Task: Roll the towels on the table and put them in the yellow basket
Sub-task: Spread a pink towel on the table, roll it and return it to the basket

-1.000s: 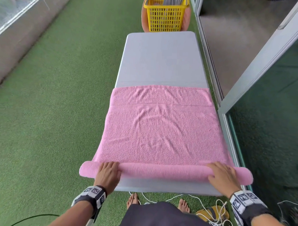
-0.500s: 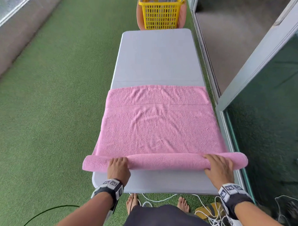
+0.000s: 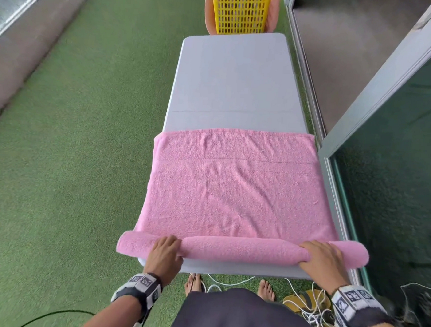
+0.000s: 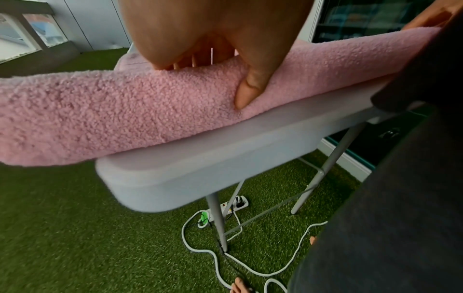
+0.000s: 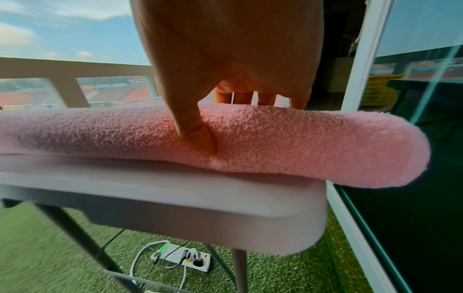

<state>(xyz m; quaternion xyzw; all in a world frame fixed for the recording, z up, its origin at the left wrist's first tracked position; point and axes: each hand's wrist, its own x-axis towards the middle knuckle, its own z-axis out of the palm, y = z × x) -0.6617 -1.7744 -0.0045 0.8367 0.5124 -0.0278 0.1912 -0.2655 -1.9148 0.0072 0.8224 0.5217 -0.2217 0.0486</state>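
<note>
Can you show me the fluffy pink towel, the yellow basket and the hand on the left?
Fluffy pink terry towel (image 3: 233,193), head view: flat unrolled middle.
Yellow plastic basket (image 3: 240,16), head view: front wall.
Left hand (image 3: 164,251), head view: back of hand.

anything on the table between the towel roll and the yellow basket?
Nothing visible. Beyond the pink towel the grey table shows bare up to the yellow basket past its far end.

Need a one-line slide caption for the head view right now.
Both hands, left hand and right hand, grip the rolled near edge of a pink towel on the grey table.
</note>
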